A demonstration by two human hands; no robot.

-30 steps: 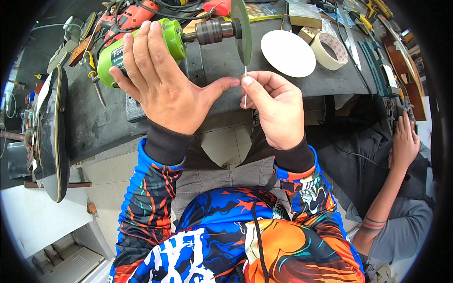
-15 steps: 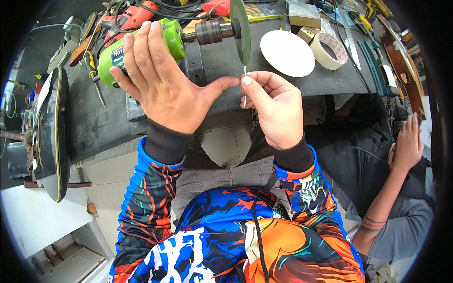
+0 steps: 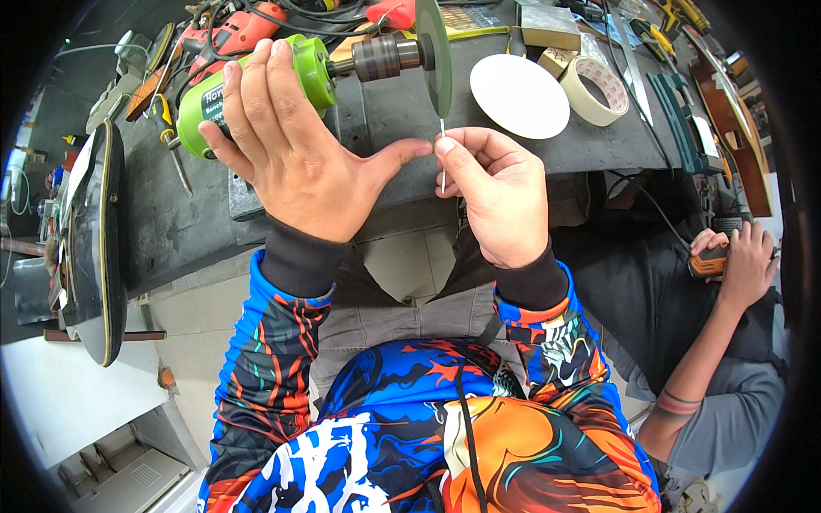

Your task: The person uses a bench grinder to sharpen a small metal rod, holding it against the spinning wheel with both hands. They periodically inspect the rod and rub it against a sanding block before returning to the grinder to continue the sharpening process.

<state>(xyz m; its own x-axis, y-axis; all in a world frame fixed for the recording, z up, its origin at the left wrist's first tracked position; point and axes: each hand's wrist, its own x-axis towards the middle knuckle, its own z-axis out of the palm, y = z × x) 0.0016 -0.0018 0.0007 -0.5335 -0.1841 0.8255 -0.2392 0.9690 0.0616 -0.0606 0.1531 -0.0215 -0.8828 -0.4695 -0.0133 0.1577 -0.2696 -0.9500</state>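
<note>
Pinching the rod between thumb and fingers, the right grip is closed on it, with the rod's lower end poking out toward 6 o'clock. Its upper end points to 12 and appears to meet the lower edge of the wheel; whether the wheel is spinning, I cannot tell. The left grip is spread open, palm down over the motor, thumb stretched toward 3 o'clock, its tip just beside the rod.

The step in hand looks like presenting the rod's end to the wheel; the next move would call for a steady pinch, a constant angle and fingertips clear of the edge.

From the right grip, the chuck lies toward 10 to 11 o'clock, the white disc at 12, the tape between 1 and 2, all above the dark counter. Between 3 and 4, a co-worker's hand is at an orange tool.
</note>
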